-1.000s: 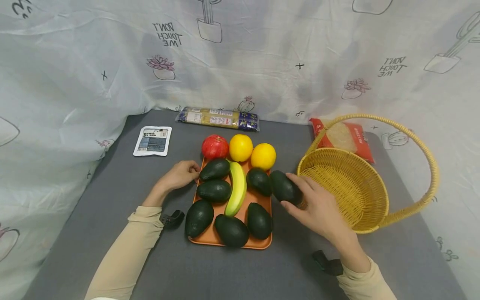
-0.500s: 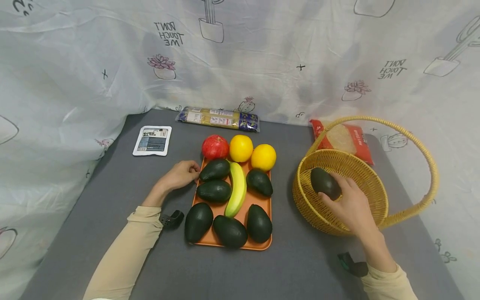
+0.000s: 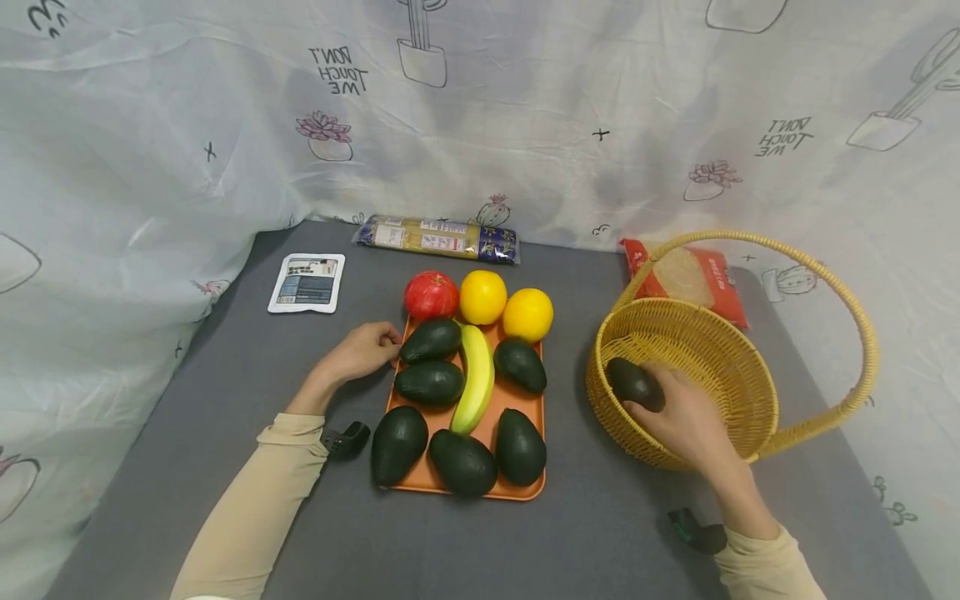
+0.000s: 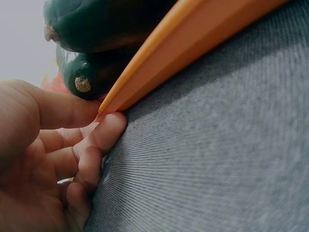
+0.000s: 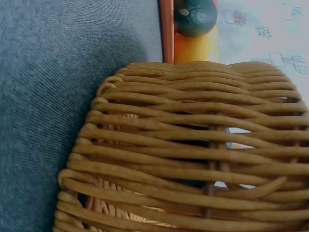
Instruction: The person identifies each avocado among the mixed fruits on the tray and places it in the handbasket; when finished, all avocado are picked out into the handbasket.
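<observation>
In the head view my right hand [image 3: 686,417] reaches inside the yellow wicker basket [image 3: 742,392] and grips a dark green avocado [image 3: 633,383] near the left wall. The basket's woven side [image 5: 193,154] fills most of the right wrist view and mostly hides that hand. My left hand [image 3: 363,350] pinches the left rim of an orange tray [image 3: 487,417]; the left wrist view has thumb above and finger below this rim [image 4: 145,67]. Several avocados [image 3: 429,383] lie on the tray around a banana [image 3: 476,379]. A pomegranate [image 3: 431,295] and two yellow round fruits [image 3: 483,297] sit at its far end.
Behind the basket lies a red packet [image 3: 693,279], beneath the tall arched handle [image 3: 862,333]. A long noodle packet [image 3: 438,238] is at the table's back, and a white pouch [image 3: 306,283] at the left. A printed curtain [image 3: 525,125] surrounds the grey table [image 3: 315,525].
My right hand has carried the avocado from beside the tray rightward into the basket, then lower and slightly left. The left hand stays at the tray's rim.
</observation>
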The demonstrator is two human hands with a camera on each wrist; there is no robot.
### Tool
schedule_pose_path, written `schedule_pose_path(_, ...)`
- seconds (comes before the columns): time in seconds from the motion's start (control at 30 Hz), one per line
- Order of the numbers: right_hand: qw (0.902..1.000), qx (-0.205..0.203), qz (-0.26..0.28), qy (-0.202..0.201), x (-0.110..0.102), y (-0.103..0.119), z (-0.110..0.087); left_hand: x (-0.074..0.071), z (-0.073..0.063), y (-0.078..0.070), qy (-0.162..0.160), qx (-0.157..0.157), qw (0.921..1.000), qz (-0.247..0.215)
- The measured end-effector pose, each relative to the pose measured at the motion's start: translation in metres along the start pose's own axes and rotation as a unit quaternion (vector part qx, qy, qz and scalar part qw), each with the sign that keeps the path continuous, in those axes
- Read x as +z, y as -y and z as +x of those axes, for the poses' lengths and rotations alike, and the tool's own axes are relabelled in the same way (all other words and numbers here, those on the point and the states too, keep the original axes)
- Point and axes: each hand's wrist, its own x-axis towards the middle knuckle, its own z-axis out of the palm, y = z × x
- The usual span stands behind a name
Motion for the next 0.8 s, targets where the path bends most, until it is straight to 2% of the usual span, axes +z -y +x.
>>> schedule_pose_path(0.33, 0.9988, 0.016, -0.008, 0.045, -0.003, 0.001, 0.005, -0.001, -0.001, -0.002, -0.001, 0.006, 1.0, -0.001)
schedule_pose_path(0.67, 0.9981, 0.024, -0.005, 0.056, -0.006, 0.003, 0.005, -0.002, -0.002, -0.004, 0.001, -0.001, 1.0, -0.005)
schedule_pose_path(0.73, 0.999, 0.021, -0.002, 0.04, -0.009, 0.008, 0.003, -0.002, -0.002, -0.003, 0.002, 0.0, 1.0, -0.007)
schedule_pose_path(0.8, 1.0, 0.006, 0.006, -0.004, -0.012, 0.016, 0.0, -0.002, -0.001, -0.002, 0.003, 0.0, 1.0, -0.007)
